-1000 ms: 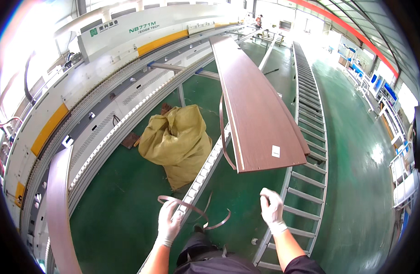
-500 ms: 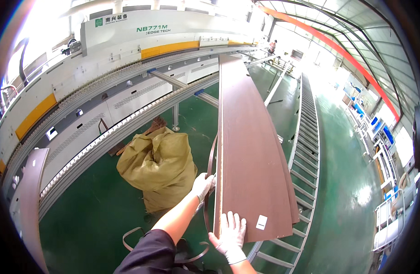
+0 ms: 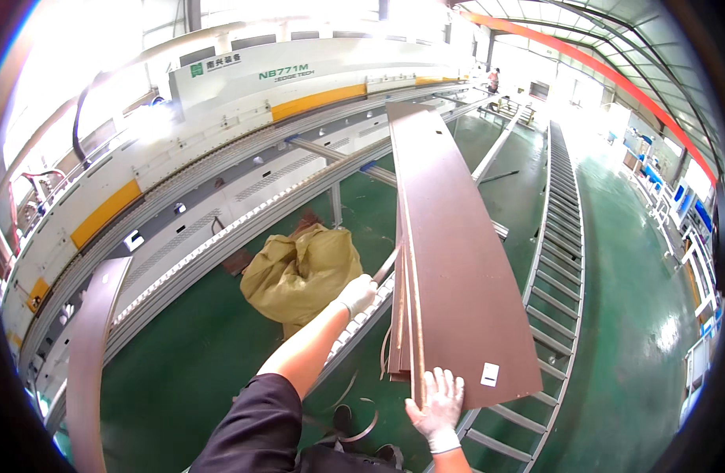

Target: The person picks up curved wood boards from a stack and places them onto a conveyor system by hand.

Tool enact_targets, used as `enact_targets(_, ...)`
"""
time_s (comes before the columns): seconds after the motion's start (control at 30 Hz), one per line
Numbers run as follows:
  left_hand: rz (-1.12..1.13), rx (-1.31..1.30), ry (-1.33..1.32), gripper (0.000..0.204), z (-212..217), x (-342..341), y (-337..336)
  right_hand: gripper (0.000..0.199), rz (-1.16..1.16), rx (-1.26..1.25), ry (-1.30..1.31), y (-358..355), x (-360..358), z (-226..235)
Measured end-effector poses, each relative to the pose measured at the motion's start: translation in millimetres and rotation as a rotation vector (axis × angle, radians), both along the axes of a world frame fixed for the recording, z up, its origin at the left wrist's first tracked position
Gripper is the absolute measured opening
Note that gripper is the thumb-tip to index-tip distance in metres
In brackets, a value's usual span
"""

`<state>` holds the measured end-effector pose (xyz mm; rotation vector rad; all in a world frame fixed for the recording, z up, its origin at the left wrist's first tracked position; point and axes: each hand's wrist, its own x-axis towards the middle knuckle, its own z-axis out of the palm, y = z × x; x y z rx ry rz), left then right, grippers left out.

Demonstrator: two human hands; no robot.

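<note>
Green floor (image 3: 181,394), top board (image 3: 465,260) now shifted right, right hand (image 3: 439,400) atop

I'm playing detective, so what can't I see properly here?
All in the head view:
- Left hand: the back of the hand hides most fingertips.
- Sack: its folds hide anything inside.
- Lower boards: mostly covered by the top board.
- Left-side panel: cut off by the bottom edge.
- Distant person: too small for details.
</note>
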<state>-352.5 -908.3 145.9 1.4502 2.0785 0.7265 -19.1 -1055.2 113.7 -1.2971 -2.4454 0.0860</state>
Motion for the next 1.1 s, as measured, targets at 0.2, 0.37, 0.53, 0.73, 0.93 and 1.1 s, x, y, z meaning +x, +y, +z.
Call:
enact_targets(0.2, -0.214, 0.865, 0.000, 0.038, -12, 38, -88, 0.079, 0.138, -0.013, 0.092, -57, 86, 19)
enact_targets(0.37, -0.099, -0.108, -0.526, 0.025, 32, 104, -167, 0.075, -0.062, -0.079, -0.023, -117, 177, 23)
enact_targets(0.53, -0.178, -0.206, -0.779, 0.021, -10, 113, -237, 0.076, -0.026, -0.226, -0.114, -120, 213, 32)
enact_targets(0.73, -0.245, -0.479, -1.400, 0.015, -43, 111, -218, 0.064, 0.010, 0.039, -0.104, -29, 132, 17)
enact_targets(0.93, -0.015, -0.529, -1.601, 0.022, -73, 106, -128, 0.103, -0.087, -0.096, -0.351, 34, 35, 9)
enact_targets(1.1, -0.176, -0.593, -1.424, 0.018, -76, 100, -122, 0.100, -0.181, -0.182, -0.425, 48, 29, 7)
